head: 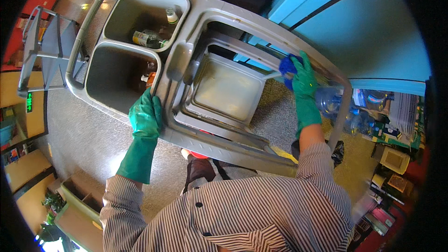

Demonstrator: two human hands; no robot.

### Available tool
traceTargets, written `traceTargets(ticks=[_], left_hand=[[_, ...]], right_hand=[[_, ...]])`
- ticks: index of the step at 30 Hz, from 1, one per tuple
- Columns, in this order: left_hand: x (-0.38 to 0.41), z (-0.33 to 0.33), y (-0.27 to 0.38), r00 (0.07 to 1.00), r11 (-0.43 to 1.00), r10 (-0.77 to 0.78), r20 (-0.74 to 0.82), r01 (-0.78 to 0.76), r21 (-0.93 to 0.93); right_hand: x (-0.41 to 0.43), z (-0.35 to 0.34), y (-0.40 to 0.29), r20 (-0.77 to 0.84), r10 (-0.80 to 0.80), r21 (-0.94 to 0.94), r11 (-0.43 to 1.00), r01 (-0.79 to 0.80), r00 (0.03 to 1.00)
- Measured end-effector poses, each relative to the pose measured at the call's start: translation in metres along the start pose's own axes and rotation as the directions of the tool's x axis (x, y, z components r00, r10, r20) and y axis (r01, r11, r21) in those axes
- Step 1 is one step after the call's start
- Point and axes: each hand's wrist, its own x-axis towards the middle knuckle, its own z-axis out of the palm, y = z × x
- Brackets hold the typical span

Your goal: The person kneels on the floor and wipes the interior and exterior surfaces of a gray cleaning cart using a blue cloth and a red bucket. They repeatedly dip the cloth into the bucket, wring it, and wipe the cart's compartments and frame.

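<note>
A grey plastic service cart (pixel 224 150) stands in front of me, with two square grey bins set in its left end. My left hand (pixel 145 113), in a green rubber glove, grips the cart's near edge beside the nearer bin (pixel 105 73). Across the open frame on the right, my right hand (pixel 305 82), gloved in green too, holds a blue cloth or scouring pad (pixel 286 64) against the rail. The farther bin (pixel 131 14) contains a small white-filled bottle (pixel 171 16) and a glass bottle (pixel 148 40). Below the frame lies a lower shelf (pixel 227 89).
Blue panels (pixel 357 35) run close along the far right side. Large clear water bottles (pixel 329 101) and stacked cardboard (pixel 404 112) stand to the right. A folding metal rack (pixel 49 54) is at the left, and an olive box (pixel 80 194) sits lower left.
</note>
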Motion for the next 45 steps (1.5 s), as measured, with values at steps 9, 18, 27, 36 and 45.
traceTargets(ticks=[9,18,27,36,45], left_hand=[[0.0,-0.008,0.005,1.0,0.999,0.01,0.005,-0.011,0.039],[-0.003,-0.006,0.005,0.999,1.0,-0.014,0.03,0.015,-0.024],[0.004,-0.008,0.007,0.992,0.992,0.107,-0.07,-0.101,0.079],[0.001,-0.003,0.0,0.994,0.986,0.107,-0.012,-0.104,0.127],[0.002,0.001,-0.001,0.998,0.993,0.064,0.006,-0.065,0.095]], right_hand=[[0.07,-0.012,-0.13,-0.329,0.221,0.631,0.775,0.04,0.918],[0.14,0.094,-0.218,-0.273,-0.31,-0.044,0.95,0.31,0.911],[0.099,0.024,-0.135,0.096,-0.007,-0.048,0.999,0.012,0.995],[0.111,0.076,-0.228,-0.252,0.239,0.335,0.931,-0.147,0.938],[0.104,0.038,-0.119,-0.181,0.039,0.38,0.924,0.034,0.983]])
